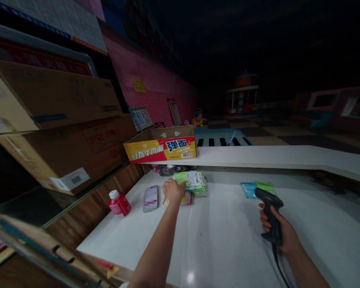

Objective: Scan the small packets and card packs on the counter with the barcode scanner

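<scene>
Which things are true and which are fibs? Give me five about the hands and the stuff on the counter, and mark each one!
1. The right hand holds a dark scanner with a cable. True.
2. The phone lies between the red bottle and the pile of packets. True.
3. The left hand is on the red bottle. False: it is at the pile of packets.
4. The yellow-and-red box is on the floor. False: it stands on the raised white ledge.
5. The red bottle has a black cap. False: its cap is white.
</scene>
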Demonstrator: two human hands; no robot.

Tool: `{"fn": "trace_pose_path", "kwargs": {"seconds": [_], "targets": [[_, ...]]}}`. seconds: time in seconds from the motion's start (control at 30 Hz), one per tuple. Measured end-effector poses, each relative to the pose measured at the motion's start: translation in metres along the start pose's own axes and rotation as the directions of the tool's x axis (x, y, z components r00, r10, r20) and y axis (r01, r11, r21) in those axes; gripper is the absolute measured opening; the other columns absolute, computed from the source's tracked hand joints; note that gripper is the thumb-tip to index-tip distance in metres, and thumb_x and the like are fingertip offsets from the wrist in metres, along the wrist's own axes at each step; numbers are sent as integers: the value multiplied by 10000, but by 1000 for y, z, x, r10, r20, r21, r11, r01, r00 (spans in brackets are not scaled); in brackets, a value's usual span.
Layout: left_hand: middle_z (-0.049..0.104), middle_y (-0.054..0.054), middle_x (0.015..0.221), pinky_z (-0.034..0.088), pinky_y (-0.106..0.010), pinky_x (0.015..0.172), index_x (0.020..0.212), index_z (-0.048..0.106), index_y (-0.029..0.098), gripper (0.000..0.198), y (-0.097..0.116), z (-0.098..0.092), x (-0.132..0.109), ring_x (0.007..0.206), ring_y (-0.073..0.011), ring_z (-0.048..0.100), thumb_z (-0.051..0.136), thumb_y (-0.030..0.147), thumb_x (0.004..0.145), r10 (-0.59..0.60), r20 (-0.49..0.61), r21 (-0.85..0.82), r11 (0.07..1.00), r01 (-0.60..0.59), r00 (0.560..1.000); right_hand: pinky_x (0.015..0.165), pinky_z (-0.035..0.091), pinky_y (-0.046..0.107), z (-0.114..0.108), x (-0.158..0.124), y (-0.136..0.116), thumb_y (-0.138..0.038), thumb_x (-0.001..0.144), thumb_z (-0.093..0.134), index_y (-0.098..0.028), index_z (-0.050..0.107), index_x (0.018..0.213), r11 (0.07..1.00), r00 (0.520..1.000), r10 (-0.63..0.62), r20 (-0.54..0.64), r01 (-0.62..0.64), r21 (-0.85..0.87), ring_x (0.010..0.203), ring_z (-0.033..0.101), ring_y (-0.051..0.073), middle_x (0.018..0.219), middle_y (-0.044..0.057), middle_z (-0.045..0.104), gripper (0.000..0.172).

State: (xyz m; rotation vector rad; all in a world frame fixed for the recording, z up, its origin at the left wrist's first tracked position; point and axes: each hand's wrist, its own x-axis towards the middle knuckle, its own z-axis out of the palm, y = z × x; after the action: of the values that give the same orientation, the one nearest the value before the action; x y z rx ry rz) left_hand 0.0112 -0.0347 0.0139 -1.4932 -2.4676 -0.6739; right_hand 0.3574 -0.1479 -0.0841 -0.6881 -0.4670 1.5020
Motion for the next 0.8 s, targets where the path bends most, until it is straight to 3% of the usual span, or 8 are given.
{"fn": "trace_pose_path", "kwargs": {"seconds": [0.1, 0.43, 0.53, 0.63, 0.73, 0.8], "targets": [[654, -207, 1086, 407, -394, 888, 1108, 575, 89, 631, -3, -3, 7, 1080, -352, 586, 630, 604, 747, -23, 85, -7, 1000, 24, 996, 375, 391, 169, -1, 0, 0, -386, 728, 784, -160, 659, 993, 1000, 1000, -1, -8, 2, 26, 458, 428, 69, 630, -30, 530, 370], [678, -198, 1120, 457, -354, 810, 1123, 578, 133, 623, -4, -6, 20, 1072, -340, 633, 754, 516, 664, -80, 197, -81, 992, 97, 977, 374, 388, 160, -2, 0, -1, -379, 730, 782, -157, 658, 981, 998, 1000, -12, -13, 13, 61, 454, 422, 62, 621, -38, 517, 357], [694, -180, 1089, 453, -310, 742, 1020, 626, 139, 443, -6, -10, 24, 1019, -307, 656, 744, 416, 696, -35, 210, -156, 985, 69, 977, 376, 388, 160, -2, 1, -1, -381, 733, 781, -156, 658, 988, 998, 1000, -17, -8, 17, 62, 457, 419, 62, 625, -37, 518, 361], [722, -123, 896, 433, -277, 665, 762, 644, 153, 169, -4, -16, 26, 877, -257, 674, 686, 313, 728, 95, 228, -276, 961, -29, 969, 376, 386, 159, -2, 2, -2, -389, 745, 769, -159, 658, 982, 998, 1000, -14, -9, 14, 53, 460, 417, 63, 625, -36, 516, 348], [679, -57, 715, 436, -254, 612, 631, 599, 164, 141, 5, -12, 15, 733, -203, 647, 644, 269, 714, 205, 171, -492, 865, -97, 964, 375, 382, 157, -4, 3, -2, -400, 743, 766, -167, 656, 979, 999, 1000, -11, -7, 12, 46, 460, 412, 62, 628, -38, 514, 350], [658, -19, 700, 463, -238, 577, 681, 602, 171, 109, 15, 0, -3, 667, -166, 624, 618, 275, 711, 248, 141, -715, 696, -75, 959, 374, 377, 155, -3, 4, -2, -411, 738, 767, -173, 652, 978, 999, 1000, -17, -8, 18, 36, 456, 411, 62, 625, -41, 510, 358]]}}
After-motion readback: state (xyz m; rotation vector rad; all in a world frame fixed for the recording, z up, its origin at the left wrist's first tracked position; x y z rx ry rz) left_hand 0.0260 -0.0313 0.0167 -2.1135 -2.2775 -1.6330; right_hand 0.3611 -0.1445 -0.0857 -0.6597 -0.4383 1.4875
